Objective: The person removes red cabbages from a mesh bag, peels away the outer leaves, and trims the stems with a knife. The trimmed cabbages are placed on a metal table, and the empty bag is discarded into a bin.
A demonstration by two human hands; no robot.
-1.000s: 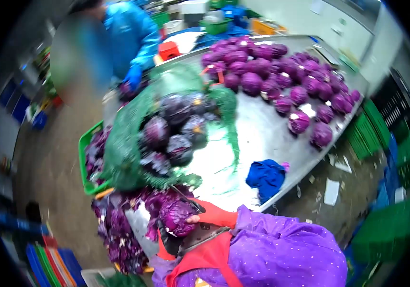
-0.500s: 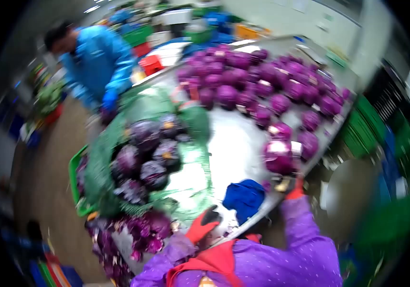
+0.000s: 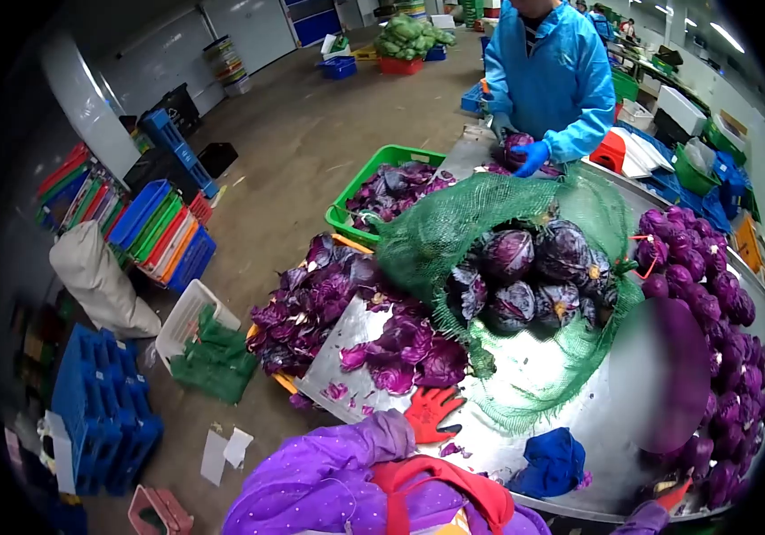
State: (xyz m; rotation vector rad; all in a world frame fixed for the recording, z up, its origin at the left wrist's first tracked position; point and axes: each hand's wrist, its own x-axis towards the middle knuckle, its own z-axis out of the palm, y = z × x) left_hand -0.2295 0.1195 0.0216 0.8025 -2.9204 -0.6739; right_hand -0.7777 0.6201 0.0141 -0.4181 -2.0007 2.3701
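Observation:
My left hand (image 3: 434, 415), in a red glove with dark fingertips, lies on the metal table with fingers spread and holds nothing. Beside it are loose purple cabbage leaves (image 3: 400, 349). My right hand (image 3: 673, 494), in a red glove, shows only partly at the lower right, near the trimmed red cabbages (image 3: 723, 357). Its fingers look closed around something small and pale that I cannot make out. A crumpled blue cloth (image 3: 550, 464) lies between my hands. Farther in, untrimmed red cabbages (image 3: 509, 254) sit in an open green mesh sack (image 3: 427, 234).
Across the metal table (image 3: 333, 361), a co-worker in a blue smock (image 3: 552, 76) holds a red cabbage (image 3: 516, 150). A green crate (image 3: 356, 192) of leaves adjoins the table. Stacked blue pallets (image 3: 102, 410) and a white basket (image 3: 193, 316) stand on the left floor. A blurred patch covers the table's right.
The view has swung left, so the table and co-worker appear farther right. My left hand now lies flatter with fingers spread; my right hand sits near the lower right edge.

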